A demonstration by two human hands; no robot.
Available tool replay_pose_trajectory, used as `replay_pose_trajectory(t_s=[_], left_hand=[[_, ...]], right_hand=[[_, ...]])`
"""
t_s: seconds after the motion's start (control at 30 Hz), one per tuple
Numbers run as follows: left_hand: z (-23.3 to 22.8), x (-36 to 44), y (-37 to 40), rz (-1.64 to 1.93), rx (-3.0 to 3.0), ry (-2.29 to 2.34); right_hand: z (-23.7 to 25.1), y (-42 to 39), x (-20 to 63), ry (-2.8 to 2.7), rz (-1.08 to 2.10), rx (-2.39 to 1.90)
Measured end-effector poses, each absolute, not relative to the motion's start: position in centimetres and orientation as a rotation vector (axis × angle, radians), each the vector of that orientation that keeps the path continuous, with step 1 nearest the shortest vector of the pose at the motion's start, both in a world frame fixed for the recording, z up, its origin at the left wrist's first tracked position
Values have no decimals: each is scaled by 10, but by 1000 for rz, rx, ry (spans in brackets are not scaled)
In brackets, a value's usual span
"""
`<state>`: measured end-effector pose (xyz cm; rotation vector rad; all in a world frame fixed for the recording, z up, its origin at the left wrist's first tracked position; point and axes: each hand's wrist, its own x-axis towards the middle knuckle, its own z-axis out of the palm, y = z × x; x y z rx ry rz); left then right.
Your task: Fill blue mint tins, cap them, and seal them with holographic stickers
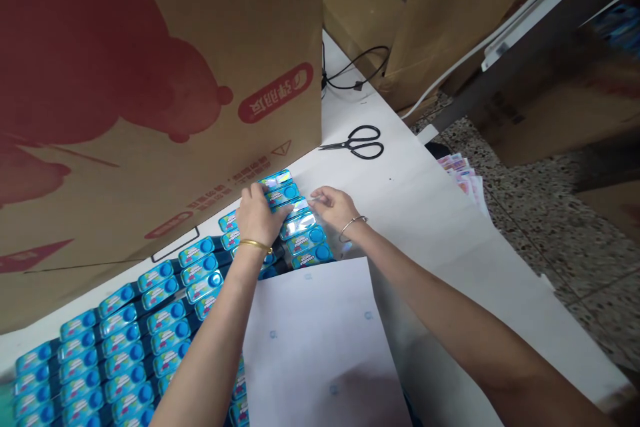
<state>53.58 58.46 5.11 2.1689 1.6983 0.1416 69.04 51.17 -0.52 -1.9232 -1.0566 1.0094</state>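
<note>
Left hand [257, 213] laid palm down on the far end of the rows of small blue packs [150, 320], fingers curled over one pack [283, 195] and gripping it from the side; gold bangle [255, 244] on that wrist. Right hand [334, 205] just beside, fingers pinched closed on the shiny clear wrap at the edge of the same group of packs, near the top pack [275, 179]; thin silver bangle [353, 225] on that wrist.

Packs lying flat in several long rows across the tabletop [430, 213], each one touching the next, with a round blue spot at one end; print on the labels too small to read. White paper sheet [315, 340] lying over the near part of the rows, between both forearms, with faint small marks on it.

Big cardboard box [150, 80] standing behind the packs, with a red cartoon shape and a red oval logo bearing Chinese characters, seen upside down; more red small print and a triangle sign along its lower edge, not readable. Black scissors [357, 143] lying closed on the tabletop, well apart from the hands; black cable [357, 73] farther back. Stack of printed cards [465, 173] at the right edge of the tabletop.
</note>
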Motion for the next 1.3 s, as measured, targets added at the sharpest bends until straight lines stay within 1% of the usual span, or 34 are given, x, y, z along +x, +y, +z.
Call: replay_pose_trajectory(t_s=[0.1,0.2,0.3,0.37,0.43,0.53,0.6,0.73,0.87,1.03,1.13,1.23,1.3], left_hand=[[49,528,581,128,2201,1787],[46,529,576,115,2169,1865],[47,533,574,78,2124,1897],[52,529,576,106,2114,1879],[60,514,578,226,2102,1785],[73,474,574,336,2049,1450],[81,444,564,262,1994,1261],[94,401,526,77,1959,1112],[105,384,480,-57,1937,993],[108,382,426,-340,2093,1059],[103,385,407,-362,2222,1216],[101,388,401,-269,2172,1239],[103,390,401,-202,2091,1177]], right_hand=[[-7,501,688,-1107,984,-1853],[-2,494,688,-1257,1052,-1788],[6,496,694,-1383,1166,-1832],[16,497,699,-1481,1178,-1895],[30,494,700,-1587,1038,-1947],[55,474,692,-1830,786,-1876],[70,454,681,-2054,781,-1771],[94,406,659,-2317,828,-1549],[103,348,651,-2328,779,-1373],[96,297,643,-2317,841,-1413],[92,299,626,-2235,769,-1551],[90,319,601,-2132,671,-1702],[88,333,586,-2102,740,-1731]])
